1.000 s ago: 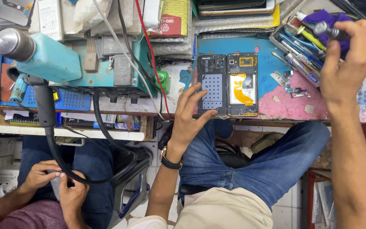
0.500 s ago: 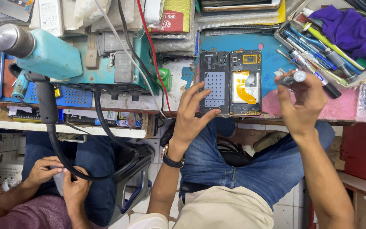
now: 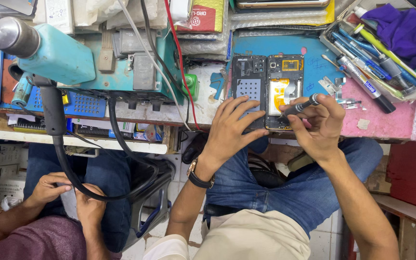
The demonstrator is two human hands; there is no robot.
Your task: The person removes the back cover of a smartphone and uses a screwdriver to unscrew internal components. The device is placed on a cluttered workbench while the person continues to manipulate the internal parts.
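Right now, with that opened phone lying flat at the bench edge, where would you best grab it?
Probably by its long side edges, coming from above. The opened phone lies flat with its bare insides facing up, so the middle is best avoided. The left hand rests on the back cover beside it.

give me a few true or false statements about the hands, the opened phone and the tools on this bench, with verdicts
1. The right hand holds a slim dark screwdriver over the opened phone. True.
2. The left hand is lifted clear of the bench. False: its fingers rest flat on the phone's removed back cover, beside the opened phone.
3. The tool tray at the right holds pens, tools and a purple cloth. True.
4. The phone lies on a green mat. False: it lies on a blue mat, with a pink one to its right.
5. Another person's hands are at lower left, near a black hose. True.
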